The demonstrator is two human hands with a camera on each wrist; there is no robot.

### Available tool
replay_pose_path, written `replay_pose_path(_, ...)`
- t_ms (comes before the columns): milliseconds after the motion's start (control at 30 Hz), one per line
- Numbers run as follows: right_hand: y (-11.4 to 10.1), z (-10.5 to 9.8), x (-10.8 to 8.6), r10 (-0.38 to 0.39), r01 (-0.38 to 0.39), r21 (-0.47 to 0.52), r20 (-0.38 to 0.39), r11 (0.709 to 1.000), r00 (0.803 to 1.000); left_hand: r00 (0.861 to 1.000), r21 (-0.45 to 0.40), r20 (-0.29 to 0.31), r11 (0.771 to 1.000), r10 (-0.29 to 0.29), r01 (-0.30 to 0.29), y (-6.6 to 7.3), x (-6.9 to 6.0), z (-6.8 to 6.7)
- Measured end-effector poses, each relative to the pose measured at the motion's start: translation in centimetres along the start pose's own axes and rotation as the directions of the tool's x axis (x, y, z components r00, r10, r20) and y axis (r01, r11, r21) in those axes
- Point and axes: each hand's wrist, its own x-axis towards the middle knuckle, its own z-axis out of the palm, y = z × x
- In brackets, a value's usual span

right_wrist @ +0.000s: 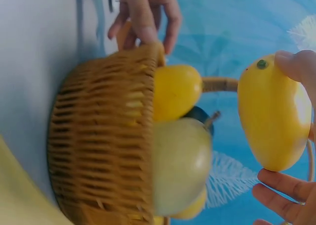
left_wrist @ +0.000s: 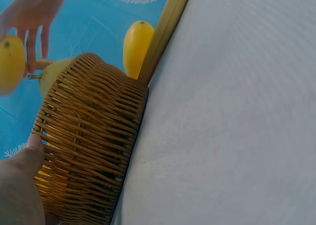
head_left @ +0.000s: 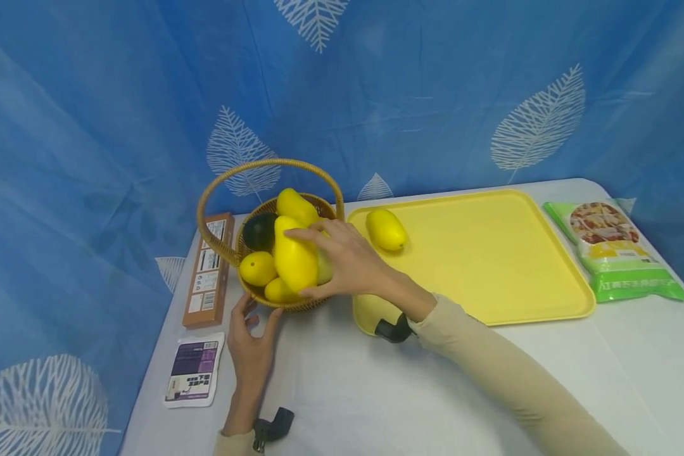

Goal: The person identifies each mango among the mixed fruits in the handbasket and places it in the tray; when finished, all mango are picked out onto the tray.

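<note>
My right hand (head_left: 353, 259) holds a yellow mango (head_left: 294, 256) between thumb and fingers, above the wicker basket (left_wrist: 89, 136). In the right wrist view the mango hangs apart from the basket's rim. My left hand (head_left: 251, 342) holds the basket's near left side, its thumb (left_wrist: 32, 148) against the woven wall. Inside the basket lie several yellow fruits (head_left: 258, 268), a dark green fruit (head_left: 259, 232) and a pale green fruit (right_wrist: 182, 161) with a stem. My right hand partly covers the pale one in the head view.
A yellow tray (head_left: 479, 259) right of the basket bears one yellow mango (head_left: 386, 229). Beyond it lies a green food packet (head_left: 615, 250). An orange-brown box (head_left: 209, 272) and a white-and-purple packet (head_left: 194, 370) lie at left. The basket's tall handle (head_left: 268, 163) arches over it.
</note>
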Motion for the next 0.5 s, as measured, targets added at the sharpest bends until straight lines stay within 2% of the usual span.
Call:
replay_pose_path(200, 1.2, -2.3, -0.9, -0.001, 0.003, 0.039, -0.051, 0.999, 0.999, 0.999, -0.025, -0.018, 0.999, 0.031, -0.031, 0.0, 0.0, 0.0)
replay_pose_path(500, 4.6, -4.9, -3.3, 0.114, -0.113, 0.014, -0.089, 0.993, 0.99, 1.0, -0.022, -0.021, 1.0, 0.022, -0.022, -0.1, 0.0, 0.0)
